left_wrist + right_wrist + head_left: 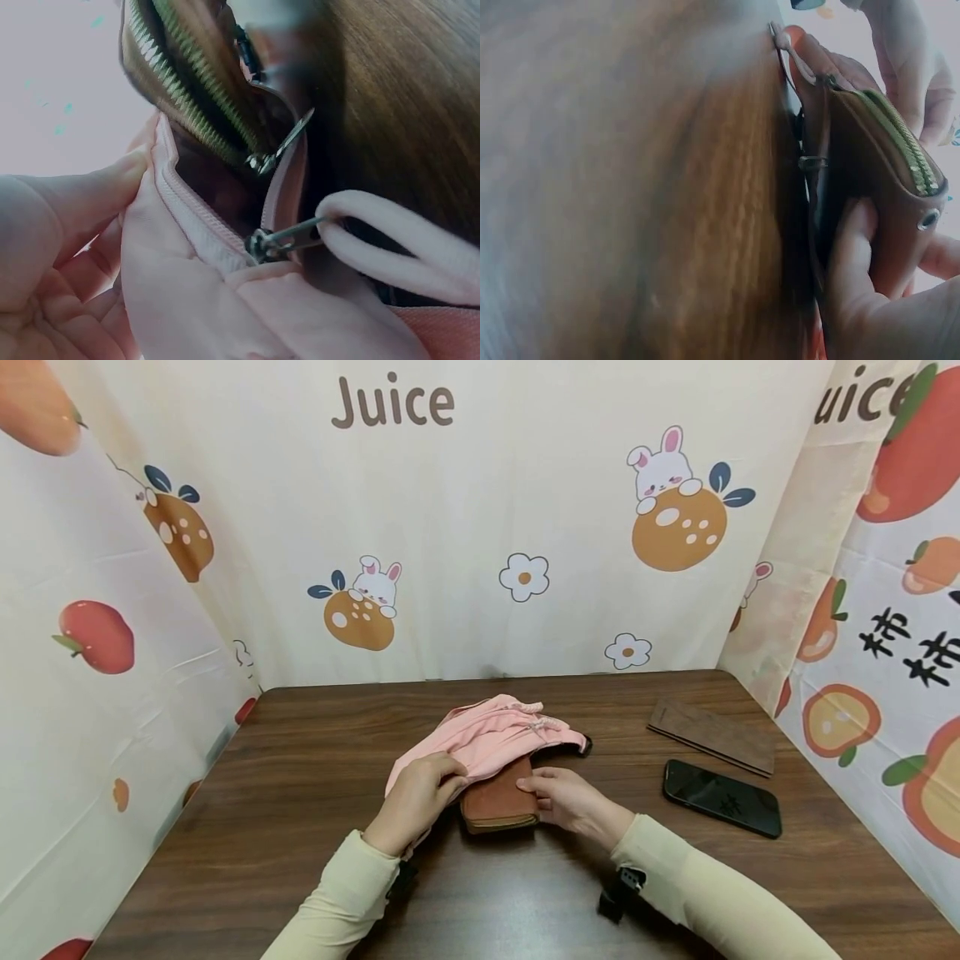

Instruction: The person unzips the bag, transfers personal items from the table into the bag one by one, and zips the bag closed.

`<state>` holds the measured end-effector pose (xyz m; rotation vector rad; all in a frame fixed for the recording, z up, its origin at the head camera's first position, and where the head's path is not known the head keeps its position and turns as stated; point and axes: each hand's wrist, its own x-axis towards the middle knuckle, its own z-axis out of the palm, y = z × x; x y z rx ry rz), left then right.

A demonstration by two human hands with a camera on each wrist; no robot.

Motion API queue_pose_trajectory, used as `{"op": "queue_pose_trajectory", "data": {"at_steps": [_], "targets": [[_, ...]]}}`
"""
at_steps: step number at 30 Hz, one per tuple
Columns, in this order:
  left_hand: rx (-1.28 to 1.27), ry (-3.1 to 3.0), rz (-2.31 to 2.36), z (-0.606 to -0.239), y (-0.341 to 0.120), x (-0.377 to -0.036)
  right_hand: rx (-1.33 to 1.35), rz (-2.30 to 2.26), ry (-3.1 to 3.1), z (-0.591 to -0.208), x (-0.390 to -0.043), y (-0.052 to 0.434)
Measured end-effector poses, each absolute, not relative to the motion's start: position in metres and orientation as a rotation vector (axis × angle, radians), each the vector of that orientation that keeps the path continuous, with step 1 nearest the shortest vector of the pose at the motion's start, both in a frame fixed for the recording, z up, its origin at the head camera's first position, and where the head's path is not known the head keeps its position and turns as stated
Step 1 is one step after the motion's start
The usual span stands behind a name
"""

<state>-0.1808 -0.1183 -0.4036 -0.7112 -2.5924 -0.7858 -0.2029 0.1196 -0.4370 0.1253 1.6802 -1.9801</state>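
Note:
A pink fabric pouch (491, 737) lies in the middle of the wooden table (300, 777). A brown zip wallet (498, 799) sticks out of its open mouth towards me. My left hand (417, 800) grips the pink fabric at the pouch's open edge. My right hand (567, 799) holds the wallet's right side with thumb and fingers. In the left wrist view the pouch's zip puller (281, 238), its pink cord loop (397, 240) and the wallet's brass zip (199, 94) show close up. The right wrist view shows the wallet (877, 172) edge-on between my fingers (851, 270).
A black phone (722, 797) lies face up to the right of my hands. Behind it rests a flat dark wooden board (711, 736). Printed cloth walls enclose the table at the back and on both sides.

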Motion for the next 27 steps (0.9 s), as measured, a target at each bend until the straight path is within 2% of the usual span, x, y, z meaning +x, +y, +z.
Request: {"op": "queue_pose_trajectory", "data": {"at_steps": [12,27], "targets": [[-0.723,-2.582,-0.805,-0.406,-0.116,-0.181,0.018,-1.979,1.631,-0.435,-0.194,0.123],[-0.71,-2.591,-0.843,-0.4,-0.114,-0.181,0.166,-2.079,1.685,-0.429,-0.194,0.103]]}}
